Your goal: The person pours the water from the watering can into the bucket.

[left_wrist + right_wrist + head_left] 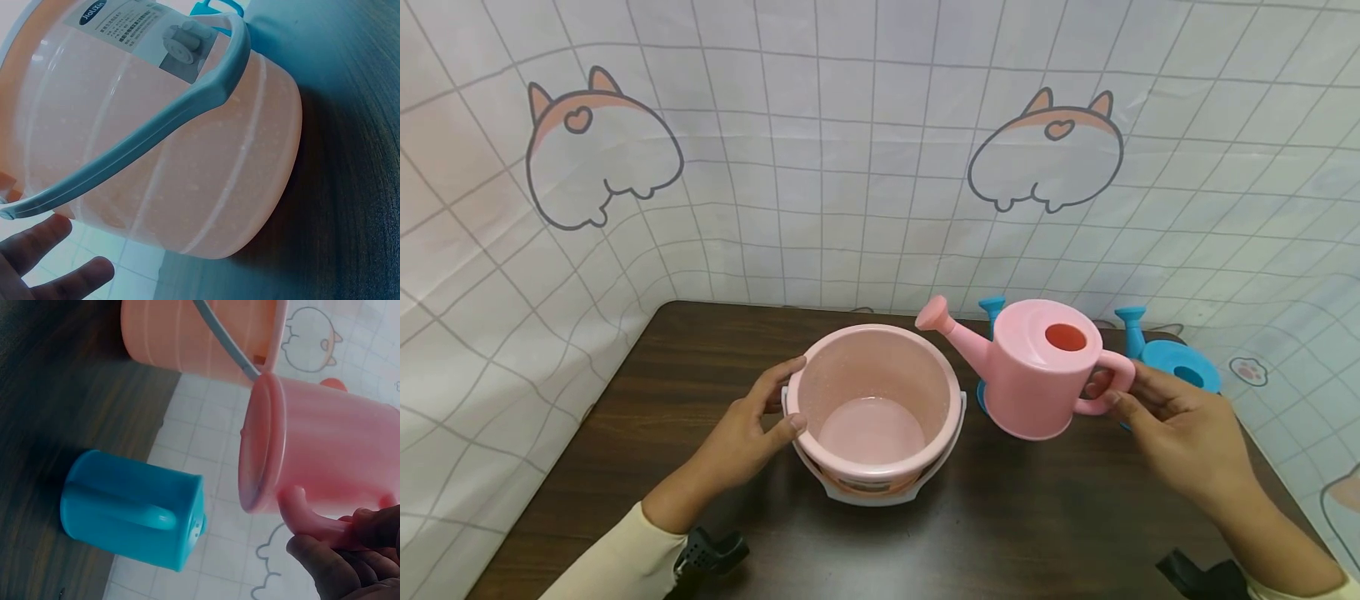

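Observation:
A pale pink bucket (871,475) stands upright on the table, its grey handle (156,128) hanging down at the near side. My left hand (741,433) rests at the bucket's left rim, thumb and a fingertip touching it. Two fingers (78,279) stretch out under the handle's end in the left wrist view. My right hand (1195,429) grips the handle of a pink watering can (1037,379), held upright above the table just right of the bucket. The can's spout points left toward the bucket. Whether liquid lies on the bucket's glossy bottom, I cannot tell.
A blue watering can (1180,360) stands at the back right, partly behind my right hand. Another blue watering can (992,305) is mostly hidden behind the pink one. The dark wooden table (647,400) meets a white gridded cloth (850,167) at the back and sides.

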The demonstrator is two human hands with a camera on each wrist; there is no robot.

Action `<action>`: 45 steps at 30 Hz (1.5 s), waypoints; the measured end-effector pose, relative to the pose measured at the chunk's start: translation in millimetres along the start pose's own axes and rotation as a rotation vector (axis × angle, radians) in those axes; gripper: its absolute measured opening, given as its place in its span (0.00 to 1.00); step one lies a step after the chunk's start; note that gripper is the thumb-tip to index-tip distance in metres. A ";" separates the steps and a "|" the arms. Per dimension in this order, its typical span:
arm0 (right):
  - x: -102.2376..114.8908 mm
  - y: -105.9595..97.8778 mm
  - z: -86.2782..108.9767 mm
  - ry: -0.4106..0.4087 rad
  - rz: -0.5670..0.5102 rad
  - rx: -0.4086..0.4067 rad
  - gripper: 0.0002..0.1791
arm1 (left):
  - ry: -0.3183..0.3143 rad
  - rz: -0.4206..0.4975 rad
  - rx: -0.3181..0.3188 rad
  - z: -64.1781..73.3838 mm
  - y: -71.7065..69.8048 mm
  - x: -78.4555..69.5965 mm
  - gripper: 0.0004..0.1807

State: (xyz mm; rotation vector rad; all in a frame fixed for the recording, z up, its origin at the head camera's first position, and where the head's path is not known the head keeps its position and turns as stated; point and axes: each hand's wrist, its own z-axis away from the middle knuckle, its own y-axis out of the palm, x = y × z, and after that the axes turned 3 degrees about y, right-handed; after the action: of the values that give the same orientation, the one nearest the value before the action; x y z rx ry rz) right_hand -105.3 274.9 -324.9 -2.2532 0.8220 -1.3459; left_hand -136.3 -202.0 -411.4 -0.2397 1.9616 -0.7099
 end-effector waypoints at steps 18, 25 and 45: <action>8.0 1.0 -1.6 -0.031 0.027 0.071 0.24 | 0.032 0.022 -0.021 -0.3 2.4 1.7 0.36; 9.9 2.8 -3.9 -0.051 0.064 0.089 0.26 | 0.035 0.026 -0.020 -0.3 2.8 2.3 0.36; 25.6 -2.3 -17.7 -0.160 0.035 0.193 0.22 | 0.022 0.013 -0.016 -0.7 2.0 1.7 0.36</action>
State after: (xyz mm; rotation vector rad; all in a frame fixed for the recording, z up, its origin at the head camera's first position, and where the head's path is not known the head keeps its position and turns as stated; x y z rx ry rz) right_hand -110.9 259.3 -298.6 -2.1525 0.6452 -1.1587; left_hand -137.5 -200.9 -413.7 -0.2296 1.9893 -0.6910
